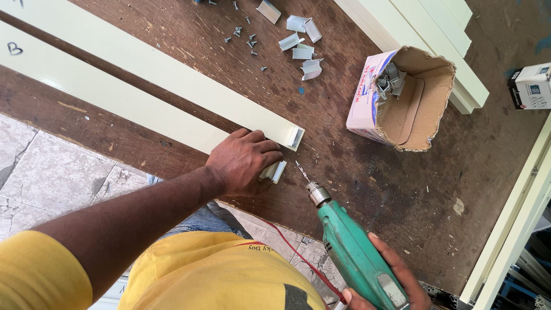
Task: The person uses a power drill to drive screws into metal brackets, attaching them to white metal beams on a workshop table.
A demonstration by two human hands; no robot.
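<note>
My left hand [244, 161] presses down on the end of a cream metal strip [103, 95] lying on the dark wooden workbench [356, 183], fingers beside a small silver bracket [275, 171] at the strip's end. A second cream strip [143, 60] lies parallel just beyond, ending in another bracket [295, 138]. My right hand [396, 275] grips a green electric drill [350, 247]. Its bit [301, 171] points up-left toward the bracket by my left fingers, close to it but apart.
An open torn cardboard box [402, 97] holds metal brackets. Loose silver brackets [301, 40] and screws [244, 37] are scattered at the far side. Cream profiles [436, 34] lie top right, a small white box [531, 86] at the right edge. Tiled floor [51, 166] shows left.
</note>
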